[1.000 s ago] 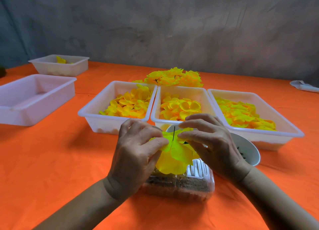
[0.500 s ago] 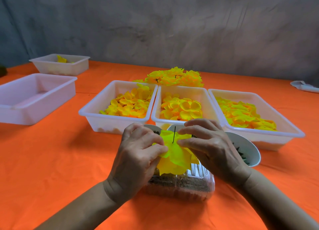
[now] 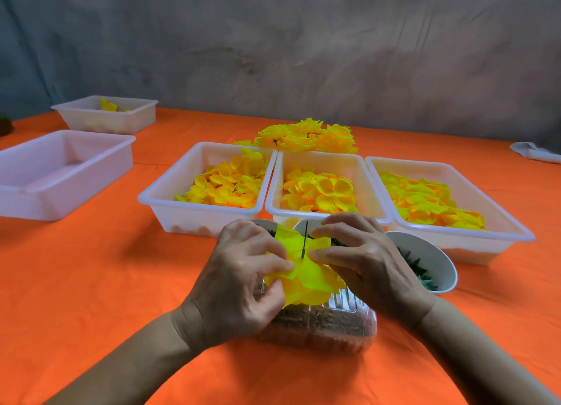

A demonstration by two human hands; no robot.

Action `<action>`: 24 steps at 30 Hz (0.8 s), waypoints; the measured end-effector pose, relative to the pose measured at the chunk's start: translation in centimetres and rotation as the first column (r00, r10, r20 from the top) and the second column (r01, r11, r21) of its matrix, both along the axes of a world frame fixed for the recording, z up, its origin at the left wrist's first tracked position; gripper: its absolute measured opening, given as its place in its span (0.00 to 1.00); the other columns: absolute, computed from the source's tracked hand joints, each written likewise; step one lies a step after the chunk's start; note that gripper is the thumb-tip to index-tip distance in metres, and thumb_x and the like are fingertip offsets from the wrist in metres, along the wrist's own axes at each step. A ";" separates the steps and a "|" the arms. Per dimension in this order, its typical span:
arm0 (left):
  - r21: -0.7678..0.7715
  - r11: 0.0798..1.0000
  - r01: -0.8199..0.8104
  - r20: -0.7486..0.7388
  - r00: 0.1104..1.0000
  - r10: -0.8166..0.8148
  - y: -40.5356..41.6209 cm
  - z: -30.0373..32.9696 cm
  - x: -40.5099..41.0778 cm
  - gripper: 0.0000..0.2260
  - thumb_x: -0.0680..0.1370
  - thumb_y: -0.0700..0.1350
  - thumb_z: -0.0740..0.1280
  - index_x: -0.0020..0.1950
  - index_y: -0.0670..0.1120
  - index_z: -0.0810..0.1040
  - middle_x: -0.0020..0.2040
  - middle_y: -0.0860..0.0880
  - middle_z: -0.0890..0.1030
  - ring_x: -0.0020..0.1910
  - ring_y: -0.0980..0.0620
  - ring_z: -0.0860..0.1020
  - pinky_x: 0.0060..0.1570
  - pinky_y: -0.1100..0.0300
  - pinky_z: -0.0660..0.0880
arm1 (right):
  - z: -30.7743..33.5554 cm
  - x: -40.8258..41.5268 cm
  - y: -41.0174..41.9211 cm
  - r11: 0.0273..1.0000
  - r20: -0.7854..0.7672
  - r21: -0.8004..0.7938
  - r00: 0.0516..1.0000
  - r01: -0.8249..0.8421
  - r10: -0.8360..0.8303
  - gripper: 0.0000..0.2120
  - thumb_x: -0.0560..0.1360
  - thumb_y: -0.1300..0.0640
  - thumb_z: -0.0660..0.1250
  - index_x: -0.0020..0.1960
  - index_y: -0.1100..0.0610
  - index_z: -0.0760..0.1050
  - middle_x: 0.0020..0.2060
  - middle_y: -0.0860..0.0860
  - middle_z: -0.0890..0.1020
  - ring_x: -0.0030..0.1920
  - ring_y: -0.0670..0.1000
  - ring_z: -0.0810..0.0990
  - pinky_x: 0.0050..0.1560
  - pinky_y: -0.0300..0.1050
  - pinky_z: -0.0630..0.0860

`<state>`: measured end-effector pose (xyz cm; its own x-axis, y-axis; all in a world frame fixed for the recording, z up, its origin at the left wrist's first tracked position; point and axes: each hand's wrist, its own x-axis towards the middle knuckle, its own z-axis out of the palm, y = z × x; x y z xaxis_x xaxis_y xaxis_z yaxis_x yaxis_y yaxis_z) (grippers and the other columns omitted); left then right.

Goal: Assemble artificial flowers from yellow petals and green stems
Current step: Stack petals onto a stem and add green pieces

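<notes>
A yellow petal flower point(image 3: 306, 275) is threaded on a thin dark green stem point(image 3: 304, 239) that pokes up through its middle. My left hand point(image 3: 239, 283) pinches the petals on the left side with thumb and fingers. From the right, my right hand point(image 3: 361, 262) pinches the petals near the stem. Both hands hold the flower above a clear plastic container point(image 3: 328, 325) of brownish material. Three white trays of loose yellow petals stand behind: left point(image 3: 170, 198), middle point(image 3: 364, 174), right point(image 3: 498, 222). A pile of finished yellow flowers point(image 3: 309, 136) lies beyond them.
White bowls point(image 3: 437, 253) with dark green parts sit just behind my hands, partly hidden. Two more white trays stand at far left, a large one point(image 3: 60, 174) and a small one point(image 3: 121, 122) holding a yellow piece. A white cloth point(image 3: 534, 152) lies at the right edge of the orange table.
Both hands have pushed the petals further down the stem, so more of the stem sticks out above the flower. The hands stayed over the clear container.
</notes>
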<state>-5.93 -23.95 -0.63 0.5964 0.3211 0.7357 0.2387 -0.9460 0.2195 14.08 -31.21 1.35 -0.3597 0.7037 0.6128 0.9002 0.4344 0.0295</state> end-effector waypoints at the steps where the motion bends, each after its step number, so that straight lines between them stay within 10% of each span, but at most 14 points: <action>1: -0.072 0.997 0.020 0.015 1.000 -0.019 0.0 0.2 -0.1 0.10 0.69 0.45 0.64 0.38 0.44 0.84 0.39 0.52 0.81 0.43 0.51 0.76 0.51 0.52 0.69 | -0.1 0.0 0.0 1.000 -0.007 0.000 1.000 0.000 0.000 0.10 0.75 0.57 0.65 0.42 0.55 0.85 0.50 0.52 0.84 0.53 0.57 0.80 0.48 0.53 0.75; 10: -0.609 0.785 0.114 0.209 0.978 0.021 0.2 1.5 2.2 0.09 0.64 0.55 0.72 0.40 0.52 0.84 0.41 0.53 0.82 0.45 0.55 0.79 0.49 0.55 0.75 | -0.4 0.2 0.0 0.999 -0.078 -0.045 0.997 -0.001 -0.002 0.12 0.76 0.54 0.62 0.47 0.54 0.85 0.51 0.53 0.83 0.54 0.58 0.79 0.48 0.54 0.75; 24: -0.719 0.692 0.062 0.070 0.997 -0.017 1.6 1.5 2.9 0.11 0.64 0.41 0.79 0.28 0.54 0.81 0.37 0.49 0.81 0.43 0.42 0.79 0.47 0.45 0.75 | -0.4 4.1 1.3 0.976 -0.239 -0.126 0.950 0.175 -0.201 0.09 0.65 0.67 0.76 0.44 0.59 0.84 0.47 0.54 0.84 0.51 0.58 0.80 0.50 0.53 0.77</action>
